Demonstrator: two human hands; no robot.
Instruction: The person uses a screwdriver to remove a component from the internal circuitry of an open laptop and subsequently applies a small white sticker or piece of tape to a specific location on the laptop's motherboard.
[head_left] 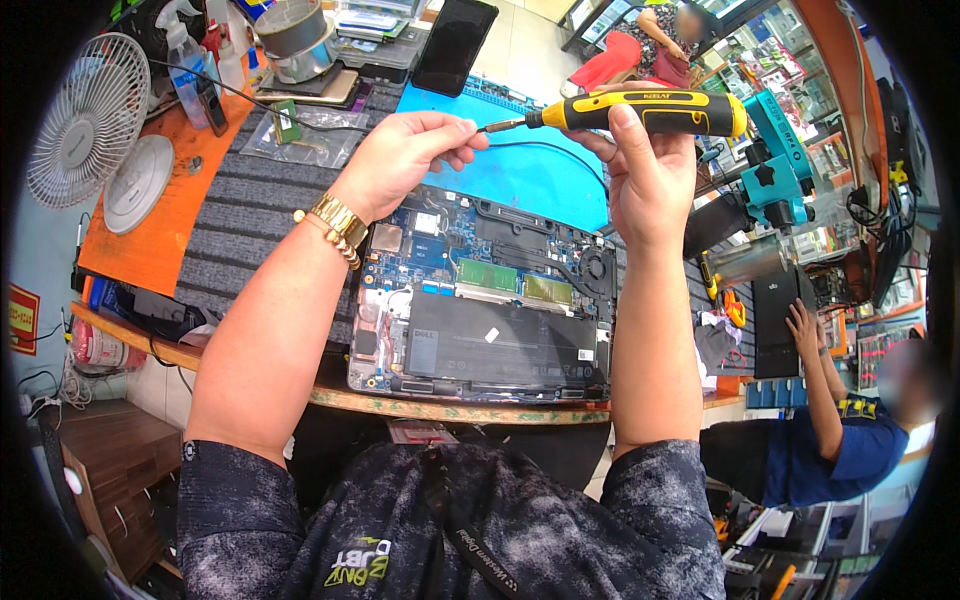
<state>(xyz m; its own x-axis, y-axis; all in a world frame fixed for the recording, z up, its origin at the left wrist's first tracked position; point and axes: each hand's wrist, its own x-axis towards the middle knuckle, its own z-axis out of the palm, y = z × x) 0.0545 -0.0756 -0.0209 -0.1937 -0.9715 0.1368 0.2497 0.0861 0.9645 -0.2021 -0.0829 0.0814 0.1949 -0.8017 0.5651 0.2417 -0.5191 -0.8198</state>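
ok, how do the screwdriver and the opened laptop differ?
- Pose: the yellow-and-black screwdriver is raised in the right hand, its tip close to the left hand's fingers; the opened laptop lies flat on the bench.
- Shape: the screwdriver is slim and elongated; the laptop is broad and flat.
- State: the screwdriver's casing looks closed; the laptop's board and battery are exposed.
Shared: both have black parts.

Orange bench (172, 236) w/ gry mat (222, 235), fan (88, 122) & btl (187, 72)

An opened laptop (500, 335) and stocked shelves (812, 95) show an electronics repair shop.
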